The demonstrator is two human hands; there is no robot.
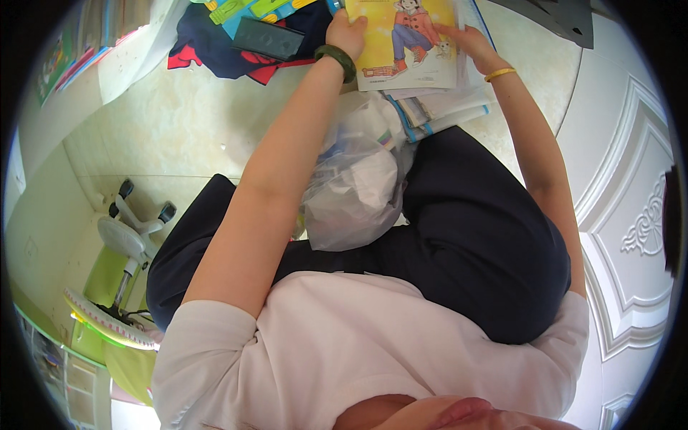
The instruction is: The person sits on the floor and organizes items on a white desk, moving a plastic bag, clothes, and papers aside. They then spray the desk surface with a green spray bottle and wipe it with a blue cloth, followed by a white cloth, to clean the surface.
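In front of me, at the top of the view, lies a yellow booklet (411,45) with a drawn figure in a red coat on its cover. My left hand (345,36), with a dark green bangle above it, grips the booklet's left edge. My right hand (473,45), with a gold bangle at the wrist, has its fingers spread at the booklet's right edge, over a clear sleeve or loose sheets. Below the booklet are clear plastic folders with blue edging (411,119). A translucent plastic bag (355,199) with white crumpled contents sits between my legs.
Dark blue and red cloth (207,40) lies at the upper left, with a black case (269,38) and green and blue packs (244,12) on it. A swivel chair base (123,236) stands at the left, a white carved door (629,215) at the right. Books (91,59) fill the upper left corner.
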